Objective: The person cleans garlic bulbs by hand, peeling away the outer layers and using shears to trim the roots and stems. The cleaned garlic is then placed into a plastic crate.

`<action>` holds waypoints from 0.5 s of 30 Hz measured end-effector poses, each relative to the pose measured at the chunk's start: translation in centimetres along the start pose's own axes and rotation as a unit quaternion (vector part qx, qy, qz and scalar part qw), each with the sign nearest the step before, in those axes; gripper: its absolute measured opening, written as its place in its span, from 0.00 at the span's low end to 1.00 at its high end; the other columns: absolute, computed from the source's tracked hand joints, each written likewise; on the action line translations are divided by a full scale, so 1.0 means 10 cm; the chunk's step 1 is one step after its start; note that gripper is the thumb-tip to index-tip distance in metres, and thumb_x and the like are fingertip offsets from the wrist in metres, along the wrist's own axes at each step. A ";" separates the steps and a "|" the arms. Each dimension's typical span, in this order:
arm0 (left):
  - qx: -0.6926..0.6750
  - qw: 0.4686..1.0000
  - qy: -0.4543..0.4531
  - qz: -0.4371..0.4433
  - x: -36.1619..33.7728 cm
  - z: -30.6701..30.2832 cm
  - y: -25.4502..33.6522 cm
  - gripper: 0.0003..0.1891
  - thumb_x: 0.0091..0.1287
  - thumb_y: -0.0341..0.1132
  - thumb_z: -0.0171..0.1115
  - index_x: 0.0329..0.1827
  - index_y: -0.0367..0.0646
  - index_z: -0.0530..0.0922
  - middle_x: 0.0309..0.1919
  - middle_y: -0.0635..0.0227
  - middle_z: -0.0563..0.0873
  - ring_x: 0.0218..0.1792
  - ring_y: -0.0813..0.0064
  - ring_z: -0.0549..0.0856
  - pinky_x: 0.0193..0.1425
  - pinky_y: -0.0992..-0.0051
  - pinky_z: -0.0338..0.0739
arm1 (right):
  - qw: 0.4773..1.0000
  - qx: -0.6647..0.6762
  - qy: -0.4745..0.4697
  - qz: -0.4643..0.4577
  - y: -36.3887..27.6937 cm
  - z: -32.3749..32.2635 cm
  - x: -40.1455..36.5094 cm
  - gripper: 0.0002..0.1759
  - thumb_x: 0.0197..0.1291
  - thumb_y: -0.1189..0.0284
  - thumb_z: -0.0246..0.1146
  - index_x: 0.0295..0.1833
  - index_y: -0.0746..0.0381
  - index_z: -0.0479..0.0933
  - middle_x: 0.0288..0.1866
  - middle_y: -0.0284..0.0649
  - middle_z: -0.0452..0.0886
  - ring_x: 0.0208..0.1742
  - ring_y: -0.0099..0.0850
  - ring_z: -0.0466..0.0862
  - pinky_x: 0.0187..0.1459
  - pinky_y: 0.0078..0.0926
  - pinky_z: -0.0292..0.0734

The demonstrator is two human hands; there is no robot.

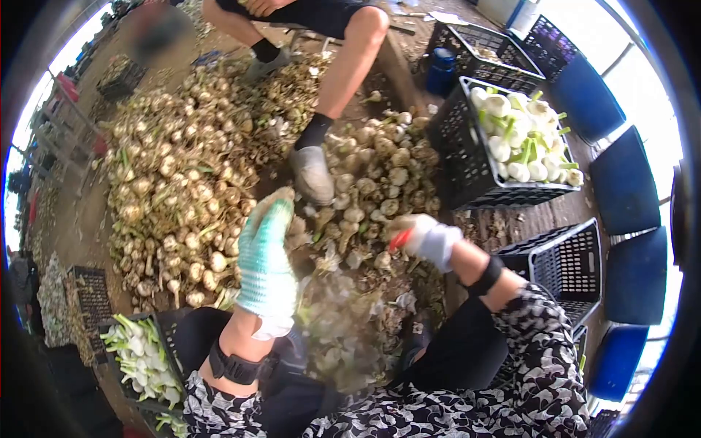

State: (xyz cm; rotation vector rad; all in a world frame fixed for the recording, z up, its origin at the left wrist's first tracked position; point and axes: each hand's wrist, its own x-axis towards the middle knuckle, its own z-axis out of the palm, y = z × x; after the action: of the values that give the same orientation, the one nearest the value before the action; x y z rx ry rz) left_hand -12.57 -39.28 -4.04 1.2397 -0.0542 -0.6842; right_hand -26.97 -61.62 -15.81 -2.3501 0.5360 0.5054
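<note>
My left hand [265, 252], in a teal-and-white knit glove, is raised at the right edge of the large heap of garlic bulbs [197, 212]. Its fingers are curled together, with a blurred pale-brown shape beside the palm; I cannot tell what it grips. My right hand [422, 237], in a whitish glove, is closed around a small red thing [400, 239], smeared by motion. Below it and to its left lie untrimmed garlic bulbs [354, 213] with roots and dry stalks. Loose skins and trimmings [343, 321] cover the ground between my knees.
A black crate [467, 171] of peeled white garlic stands at the right, with another black crate [566, 266] nearer me. Green-stemmed garlic [142, 358] fills a crate at my left. Across from me sits a person, one shoe [312, 175] between the heaps. A blue jar [440, 71] stands behind.
</note>
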 end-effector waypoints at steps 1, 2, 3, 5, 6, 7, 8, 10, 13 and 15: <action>-0.015 1.000 -0.006 0.005 0.01 -0.03 0.04 0.14 0.66 0.38 0.55 0.51 0.44 0.77 0.40 0.76 0.79 0.35 0.85 0.77 0.39 0.83 0.72 | 0.996 -0.070 -0.058 0.009 -0.26 0.21 0.03 0.22 0.51 0.64 0.61 0.52 0.60 0.75 0.44 0.49 0.81 0.47 0.44 0.80 0.50 0.34 0.74; -0.024 1.000 -0.008 0.015 0.01 -0.07 0.08 0.14 0.66 0.37 0.55 0.51 0.43 0.77 0.40 0.76 0.79 0.34 0.85 0.77 0.39 0.83 0.72 | 0.994 -0.078 -0.072 0.033 -0.40 0.43 0.08 0.24 0.51 0.63 0.59 0.54 0.59 0.74 0.44 0.51 0.80 0.47 0.45 0.80 0.49 0.36 0.74; -0.026 0.999 0.006 0.019 0.02 -0.08 0.13 0.13 0.66 0.37 0.55 0.51 0.43 0.76 0.40 0.76 0.79 0.34 0.85 0.77 0.39 0.83 0.72 | 0.985 -0.114 -0.117 0.061 -0.48 0.66 0.26 0.25 0.50 0.64 0.59 0.56 0.59 0.73 0.46 0.52 0.80 0.49 0.46 0.79 0.50 0.37 0.73; -0.047 0.998 0.018 0.033 0.08 -0.15 0.16 0.13 0.66 0.37 0.56 0.50 0.43 0.77 0.40 0.75 0.79 0.34 0.85 0.77 0.39 0.83 0.72 | 0.995 -0.050 -0.069 0.060 -0.63 1.05 0.48 0.24 0.50 0.69 0.55 0.55 0.65 0.72 0.47 0.55 0.78 0.51 0.46 0.79 0.50 0.36 0.74; -0.052 0.998 0.040 0.022 0.10 -0.15 0.17 0.12 0.66 0.36 0.56 0.50 0.43 0.77 0.38 0.76 0.79 0.34 0.86 0.77 0.39 0.84 0.72 | 0.998 -0.021 -0.041 0.053 -0.66 1.24 0.60 0.27 0.51 0.71 0.55 0.60 0.64 0.68 0.50 0.55 0.77 0.51 0.45 0.78 0.50 0.36 0.74; -0.051 0.998 0.030 0.022 0.11 -0.19 0.16 0.12 0.66 0.35 0.56 0.49 0.43 0.77 0.38 0.76 0.80 0.33 0.86 0.77 0.39 0.84 0.72 | 0.998 -0.031 -0.017 0.052 -0.70 1.43 0.71 0.30 0.52 0.72 0.54 0.64 0.62 0.63 0.54 0.54 0.74 0.52 0.46 0.78 0.51 0.37 0.74; -0.049 0.998 0.019 0.022 0.13 -0.23 0.14 0.11 0.66 0.35 0.56 0.49 0.42 0.77 0.37 0.75 0.80 0.33 0.86 0.77 0.39 0.84 0.72 | 0.998 -0.040 0.007 0.051 -0.73 1.62 0.81 0.33 0.53 0.73 0.54 0.67 0.60 0.58 0.58 0.54 0.71 0.54 0.46 0.77 0.51 0.37 0.74; -0.041 0.999 0.015 -0.002 0.13 -0.23 0.16 0.12 0.66 0.34 0.57 0.49 0.41 0.76 0.37 0.76 0.79 0.34 0.87 0.76 0.40 0.85 0.71 | 0.990 -0.130 -0.011 0.052 -0.86 1.84 0.95 0.36 0.54 0.74 0.55 0.70 0.52 0.55 0.66 0.48 0.62 0.58 0.46 0.74 0.52 0.38 0.74; -0.028 0.999 0.020 -0.006 0.10 -0.27 0.19 0.13 0.65 0.34 0.56 0.50 0.39 0.76 0.39 0.75 0.79 0.38 0.87 0.74 0.45 0.85 0.69 | 0.983 -0.171 0.049 0.048 -0.79 2.21 1.06 0.33 0.55 0.77 0.51 0.69 0.48 0.58 0.65 0.45 0.64 0.56 0.44 0.74 0.50 0.36 0.76; -0.021 1.000 0.019 -0.006 0.11 -0.29 0.23 0.13 0.65 0.34 0.56 0.50 0.39 0.76 0.39 0.75 0.79 0.38 0.86 0.74 0.46 0.84 0.69 | 0.987 -0.123 0.042 0.100 -0.71 2.22 1.07 0.34 0.48 0.76 0.60 0.64 0.49 0.64 0.58 0.42 0.68 0.54 0.43 0.75 0.50 0.36 0.75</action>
State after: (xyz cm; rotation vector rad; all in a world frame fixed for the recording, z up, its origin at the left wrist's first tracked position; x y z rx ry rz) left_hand -9.55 -37.01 -3.42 1.2133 -0.0008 -0.6693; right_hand -19.08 -44.21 -32.89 -2.5750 0.7939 0.5936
